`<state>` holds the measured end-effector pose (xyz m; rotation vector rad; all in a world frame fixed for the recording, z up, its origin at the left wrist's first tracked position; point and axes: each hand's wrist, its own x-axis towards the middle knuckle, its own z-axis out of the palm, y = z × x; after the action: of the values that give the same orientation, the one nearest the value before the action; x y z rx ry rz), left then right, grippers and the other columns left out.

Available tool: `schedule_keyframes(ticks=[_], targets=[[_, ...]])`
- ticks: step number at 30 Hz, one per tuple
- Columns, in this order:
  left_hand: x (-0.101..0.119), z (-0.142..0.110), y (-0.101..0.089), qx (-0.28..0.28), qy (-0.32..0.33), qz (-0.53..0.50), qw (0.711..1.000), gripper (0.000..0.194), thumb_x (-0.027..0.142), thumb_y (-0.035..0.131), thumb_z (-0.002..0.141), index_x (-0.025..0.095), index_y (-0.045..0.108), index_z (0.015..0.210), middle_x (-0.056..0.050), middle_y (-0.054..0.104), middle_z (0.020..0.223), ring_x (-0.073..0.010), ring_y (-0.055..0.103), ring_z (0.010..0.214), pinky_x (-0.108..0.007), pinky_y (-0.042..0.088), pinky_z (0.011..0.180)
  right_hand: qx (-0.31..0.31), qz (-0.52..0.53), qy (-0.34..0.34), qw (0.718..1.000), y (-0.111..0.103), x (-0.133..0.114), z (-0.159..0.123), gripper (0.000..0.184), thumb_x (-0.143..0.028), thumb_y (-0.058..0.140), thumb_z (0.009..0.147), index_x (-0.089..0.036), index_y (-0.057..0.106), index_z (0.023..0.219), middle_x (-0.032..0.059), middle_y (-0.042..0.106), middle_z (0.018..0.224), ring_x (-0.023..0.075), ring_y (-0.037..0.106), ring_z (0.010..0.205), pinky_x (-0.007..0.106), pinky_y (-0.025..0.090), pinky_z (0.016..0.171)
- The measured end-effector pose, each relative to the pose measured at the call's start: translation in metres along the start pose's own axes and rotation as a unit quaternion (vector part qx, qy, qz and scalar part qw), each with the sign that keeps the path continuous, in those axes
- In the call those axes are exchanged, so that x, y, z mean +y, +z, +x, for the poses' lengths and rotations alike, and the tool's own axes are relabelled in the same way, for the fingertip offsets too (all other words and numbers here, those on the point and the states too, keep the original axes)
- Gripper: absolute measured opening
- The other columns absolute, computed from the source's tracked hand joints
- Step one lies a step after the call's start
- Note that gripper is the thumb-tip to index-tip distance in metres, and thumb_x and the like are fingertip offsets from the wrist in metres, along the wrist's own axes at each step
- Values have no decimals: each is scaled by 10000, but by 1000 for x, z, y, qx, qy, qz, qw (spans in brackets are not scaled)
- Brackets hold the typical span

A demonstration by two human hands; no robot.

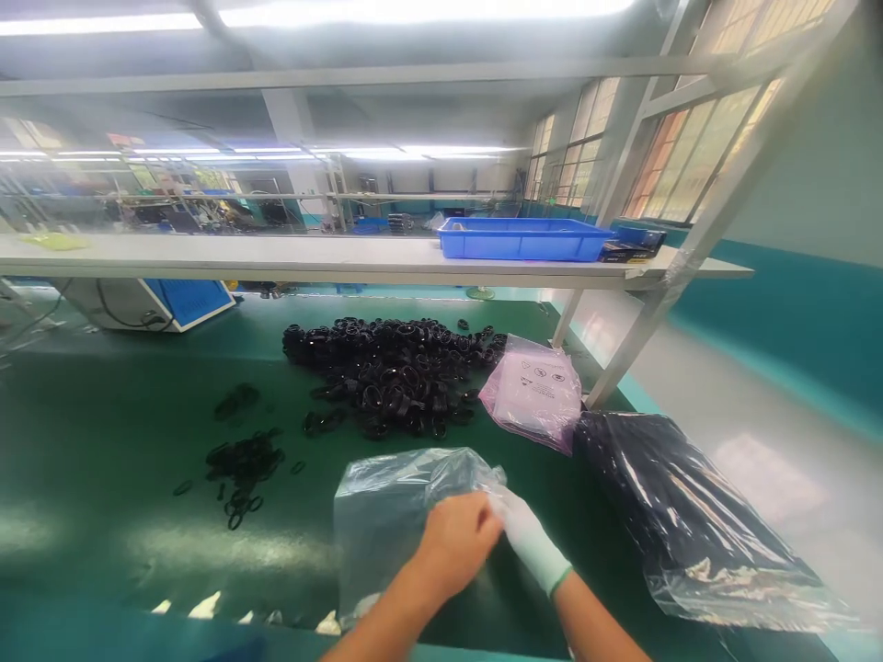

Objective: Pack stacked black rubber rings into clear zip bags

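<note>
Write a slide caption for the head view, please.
Left hand and gloved right hand meet at a clear bag near black rings.

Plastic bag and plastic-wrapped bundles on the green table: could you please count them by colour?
Clear plastic bag: 1
Pink bundle: 1
Black bundle: 1
Total: 3

head-worn view, forward and down

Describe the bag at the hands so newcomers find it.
On the green table, find the large pile of black rings. Closer, at the bare left hand and gloved right hand, is the bag: green shows through it, unlike the pink bag and dark bag.
</note>
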<state>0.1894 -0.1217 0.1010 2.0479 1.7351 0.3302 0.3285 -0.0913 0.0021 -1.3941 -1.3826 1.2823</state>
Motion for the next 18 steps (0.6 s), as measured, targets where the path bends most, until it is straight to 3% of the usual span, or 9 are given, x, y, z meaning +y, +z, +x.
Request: schedule_keyframes(ticks=[2, 4, 6, 8, 11, 14, 16, 18], targets=[[-37, -4, 2, 44, -85, -7, 995, 265, 319, 330, 843, 219, 566, 776, 11, 618, 746, -125, 552, 687, -231, 356, 585, -35, -39, 63, 997, -2, 20, 4, 607, -381, 481, 738, -116, 400, 1279, 28, 636, 699, 156, 586, 539, 329, 486, 606], [-84, -7, 5, 93, -171, 38, 980, 264, 281, 327, 841, 215, 580, 880, -23, 624, 898, -153, 561, 816, -259, 397, 671, -64, -99, 111, 987, -6, 31, 1, 616, -336, 493, 729, -140, 374, 1301, 16, 628, 706, 138, 559, 479, 318, 481, 577], [-127, -12, 18, 121, -197, 110, 967, 310, 274, 362, 829, 188, 562, 1049, -78, 562, 1140, -206, 495, 1056, -321, 385, 847, -45, -143, 113, 982, -8, 31, -3, 490, -333, 474, 742, -154, 499, 1197, 62, 637, 848, 172, 607, 637, 340, 479, 697], [-158, -19, 39, 104, -203, 151, 962, 428, 335, 382, 827, 160, 487, 1204, -115, 454, 1297, -257, 398, 1191, -385, 318, 962, 6, -162, 75, 984, -7, 22, -5, 408, -364, 423, 779, -163, 563, 1105, 102, 593, 1051, 215, 574, 932, 354, 400, 890], [-179, -32, 78, 68, -173, 158, 970, 535, 457, 363, 827, 222, 379, 1307, -74, 337, 1397, -281, 277, 1285, -440, 249, 1026, -1, -219, -59, 974, 8, 1, 3, 475, -365, 502, 735, -219, 509, 1187, 73, 449, 1292, 234, 346, 1227, 358, 217, 1045], [-188, -41, 103, 80, -116, 157, 978, 547, 489, 321, 840, 303, 266, 1352, 1, 232, 1446, -248, 171, 1331, -444, 206, 1062, -126, -279, -134, 943, 36, -16, 22, 726, -230, 623, 583, -235, 416, 1279, 65, 401, 1350, 259, 226, 1295, 409, 36, 1080], [-197, -43, 106, 93, -92, 158, 979, 558, 479, 306, 852, 308, 192, 1371, 12, 213, 1451, -223, 165, 1334, -429, 202, 1072, -208, -298, -112, 925, 51, -23, 31, 631, -161, 588, 555, -187, 523, 1183, 102, 534, 1219, 288, 335, 1231, 458, -10, 1061], [-209, -42, 99, 102, -74, 161, 979, 572, 472, 308, 857, 289, 164, 1379, -1, 233, 1445, -211, 184, 1329, -419, 205, 1076, -263, -300, -83, 913, 52, -28, 34, 379, -147, 511, 596, -162, 646, 950, 89, 654, 965, 265, 512, 1043, 468, 123, 1037]])
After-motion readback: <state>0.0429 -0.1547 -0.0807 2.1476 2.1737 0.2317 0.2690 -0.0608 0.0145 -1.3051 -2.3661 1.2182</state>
